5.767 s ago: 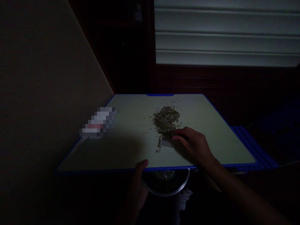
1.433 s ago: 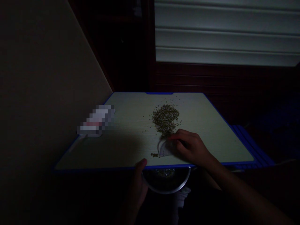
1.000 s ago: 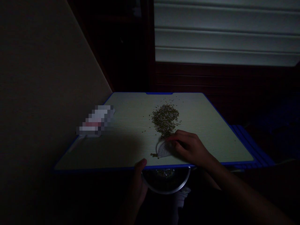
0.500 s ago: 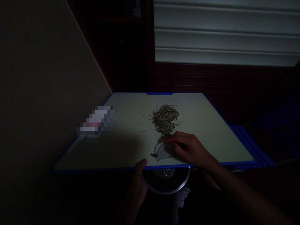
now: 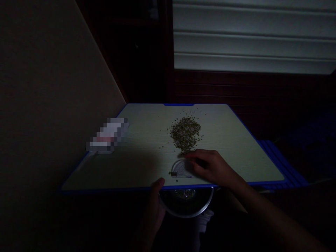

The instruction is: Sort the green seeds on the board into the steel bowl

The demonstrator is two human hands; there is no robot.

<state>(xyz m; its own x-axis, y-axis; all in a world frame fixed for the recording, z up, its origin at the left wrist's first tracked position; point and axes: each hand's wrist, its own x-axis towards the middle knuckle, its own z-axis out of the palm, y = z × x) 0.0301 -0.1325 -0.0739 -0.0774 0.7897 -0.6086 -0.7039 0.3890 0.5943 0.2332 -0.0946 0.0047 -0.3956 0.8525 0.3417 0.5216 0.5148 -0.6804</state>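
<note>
A heap of small green seeds [image 5: 185, 133] lies on the pale board [image 5: 225, 147], with stray seeds scattered around it. My right hand [image 5: 210, 166] sits just below the heap, its fingertips on a small white half-round scraper [image 5: 181, 169] lying low on the board. A few seeds rest at the scraper's left end. My left hand [image 5: 153, 206] is at the board's near edge, thumb on top, beside a steel bowl [image 5: 186, 206] that sits below the edge with some seeds inside.
A pixelated white and red object [image 5: 107, 135] lies at the board's left edge against a beige wall [image 5: 52, 105]. Blue slatted plastic [image 5: 283, 162] shows beyond the right edge. A window blind [image 5: 252, 35] hangs behind.
The white scraper has tipped lower onto the board and my right hand has slid slightly left and toward me. My left hand and the bowl have not moved.
</note>
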